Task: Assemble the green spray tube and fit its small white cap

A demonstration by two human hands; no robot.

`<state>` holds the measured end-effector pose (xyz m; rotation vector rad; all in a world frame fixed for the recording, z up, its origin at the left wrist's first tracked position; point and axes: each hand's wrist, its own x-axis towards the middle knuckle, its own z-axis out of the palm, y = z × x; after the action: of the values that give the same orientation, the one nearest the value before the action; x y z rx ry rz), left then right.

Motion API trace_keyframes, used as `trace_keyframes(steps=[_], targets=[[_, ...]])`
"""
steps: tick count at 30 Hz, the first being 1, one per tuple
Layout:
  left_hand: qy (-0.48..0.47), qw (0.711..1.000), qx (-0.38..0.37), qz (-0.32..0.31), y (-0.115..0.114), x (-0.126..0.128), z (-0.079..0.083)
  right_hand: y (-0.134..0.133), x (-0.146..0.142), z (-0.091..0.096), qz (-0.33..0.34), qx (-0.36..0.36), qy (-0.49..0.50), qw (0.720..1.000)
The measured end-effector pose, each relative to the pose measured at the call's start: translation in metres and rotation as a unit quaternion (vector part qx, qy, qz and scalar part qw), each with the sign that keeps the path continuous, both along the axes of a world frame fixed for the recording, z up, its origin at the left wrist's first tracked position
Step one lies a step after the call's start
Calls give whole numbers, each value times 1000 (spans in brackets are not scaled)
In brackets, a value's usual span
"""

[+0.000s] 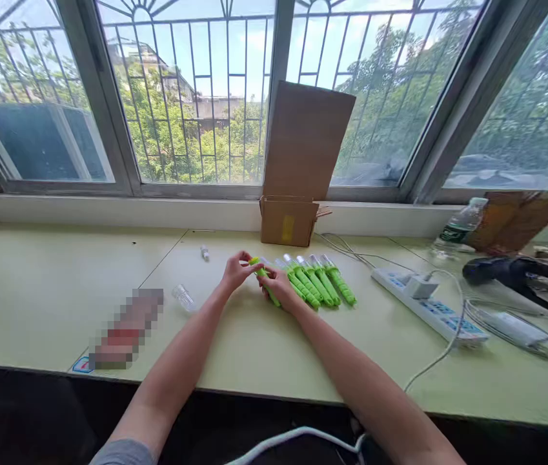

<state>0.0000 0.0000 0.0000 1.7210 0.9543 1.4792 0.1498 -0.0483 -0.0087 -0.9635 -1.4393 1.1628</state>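
My right hand (279, 286) is closed around the body of a bright green tube (272, 297), which slants with its lower end toward me. At the yellow upper end of that tube, my left hand (235, 271) pinches with thumb and fingers. Beside my right hand lies a row of several similar green tubes (324, 284) with ribbed bodies and clear tips. To the left of my left forearm, a clear plastic cup-like piece (184, 298) rests on its side. Farther back is a small clear-and-white piece (204, 253).
An open cardboard box (286, 221) stands against the windowsill. On the right are a white power strip (428, 305) with cables, a plastic bottle (461, 223) and a black object (510, 274). A blurred-out item (128, 329) lies at the left on the pale table (36, 290).
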Motion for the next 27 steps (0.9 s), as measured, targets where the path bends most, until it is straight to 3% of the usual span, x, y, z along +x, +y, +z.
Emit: trace_keyframes(steps=[18,22,27], targets=[[-20,1000,-5,-10,-4,1,4,-7,-3,6,55,-88,122,987],[-35,998,-27,-43,-3,1,2,-7,-2,7,70,-110,144,981],[-40,997,-55,-45,-1,0,-1,-6,0,6,69,-74,70,992]])
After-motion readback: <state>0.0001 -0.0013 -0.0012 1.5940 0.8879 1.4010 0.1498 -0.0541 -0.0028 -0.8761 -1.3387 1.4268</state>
